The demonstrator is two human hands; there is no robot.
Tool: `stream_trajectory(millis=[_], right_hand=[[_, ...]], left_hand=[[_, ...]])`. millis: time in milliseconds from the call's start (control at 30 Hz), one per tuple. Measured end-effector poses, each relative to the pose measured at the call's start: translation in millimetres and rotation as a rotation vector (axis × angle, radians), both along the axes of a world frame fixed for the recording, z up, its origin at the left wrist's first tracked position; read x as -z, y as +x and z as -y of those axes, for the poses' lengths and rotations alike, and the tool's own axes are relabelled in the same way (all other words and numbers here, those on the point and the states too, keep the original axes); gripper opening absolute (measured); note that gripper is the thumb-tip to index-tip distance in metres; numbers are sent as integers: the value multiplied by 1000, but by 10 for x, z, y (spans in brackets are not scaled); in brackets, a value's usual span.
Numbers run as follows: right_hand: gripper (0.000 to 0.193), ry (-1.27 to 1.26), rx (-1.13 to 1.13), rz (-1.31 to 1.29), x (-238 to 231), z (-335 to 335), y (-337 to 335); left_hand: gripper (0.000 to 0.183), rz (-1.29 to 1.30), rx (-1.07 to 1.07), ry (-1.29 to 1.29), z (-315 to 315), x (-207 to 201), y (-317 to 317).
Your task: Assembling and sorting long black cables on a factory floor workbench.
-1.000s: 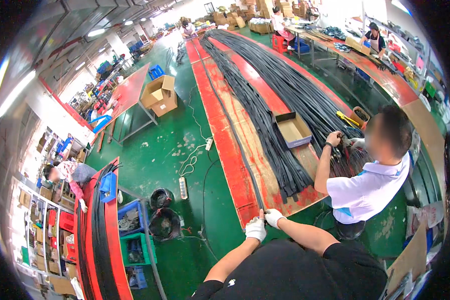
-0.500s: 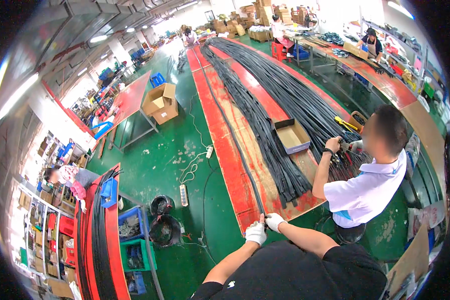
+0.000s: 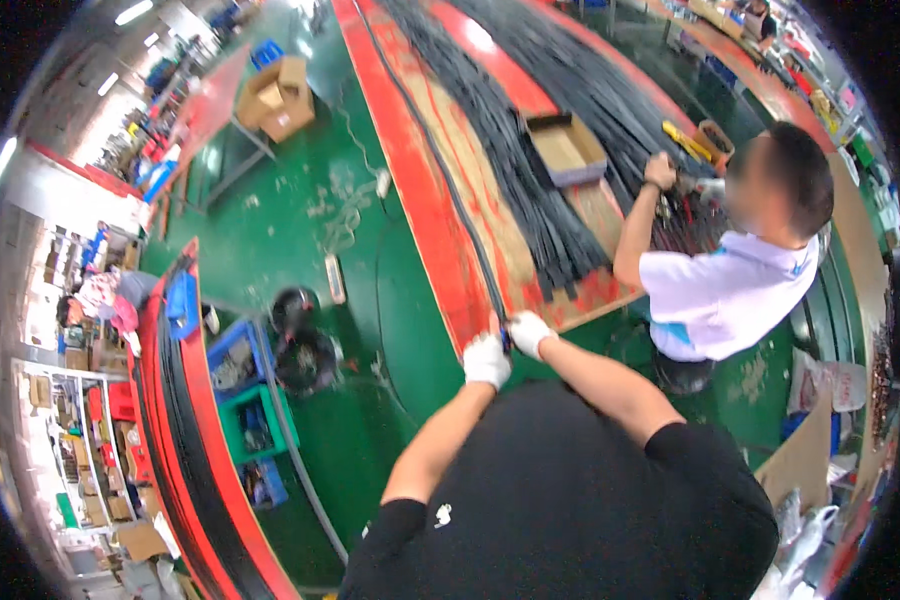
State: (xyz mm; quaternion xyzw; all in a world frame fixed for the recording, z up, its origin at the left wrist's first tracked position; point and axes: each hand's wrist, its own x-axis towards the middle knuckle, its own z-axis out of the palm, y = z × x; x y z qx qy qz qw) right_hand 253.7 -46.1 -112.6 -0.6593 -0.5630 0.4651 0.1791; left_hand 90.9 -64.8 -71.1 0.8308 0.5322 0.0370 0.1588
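A long black cable-like strip [image 3: 460,205] runs down the left part of the red-topped table [image 3: 410,200] to its near end. At that end my left hand [image 3: 486,361], in a white glove with thumb and fingertips bare, is closed on the strip. Close by on the right, my gloved right hand [image 3: 530,334] pinches the same end, its fingertips partly hidden. A small dark part shows between both hands; blur keeps me from making out its kind. Beyond my right hand lies a thick bundle of black strips [image 3: 540,220].
A shallow open carton [image 3: 582,178] rests on the strips. To my right, a co-worker in a white shirt [image 3: 735,290] works at another black bundle. Black buckets [image 3: 305,360], a power strip [image 3: 335,279] and its cord are on the green floor. A side table [image 3: 220,490] carries more strips.
My view has tipped downward, so the table and hands appear higher in the picture. Both hands stay together at the strip's near end.
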Motion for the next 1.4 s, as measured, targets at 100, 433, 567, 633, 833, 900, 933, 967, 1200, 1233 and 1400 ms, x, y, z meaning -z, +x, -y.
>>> stream_trajectory(millis=[100,433,567,633,833,900,933,967,1200,1233,1400], right_hand=[[29,-99,194,-251,-314,31,-212],[32,-147,201,-306,-250,55,-179],[39,-59,151,-122,-213,65,-165],[35,-27,135,-66,-159,42,-142],[35,-38,164,-171,108,50,-170],[33,-65,111,-158,-9,6,-250],[32,-81,153,-194,-12,29,-247],[32,-97,193,-232,-15,46,-228],[29,-170,170,-266,-170,26,-185],[29,-168,189,-277,-159,44,-167],[30,-90,138,-193,-233,11,-254]], left_hand=[[84,-14,-42,37,-10,64,-158],[90,5,3,10,14,68,-186],[78,30,49,23,-12,72,-167],[75,68,49,85,0,89,-133],[75,15,60,119,44,122,-117],[77,-6,40,125,29,161,-216],[78,-15,46,113,35,137,-195],[79,-24,51,100,34,116,-168],[82,-58,44,27,33,-11,-101],[81,-56,39,21,44,-11,-75],[78,-60,-9,-13,-5,60,-211]])
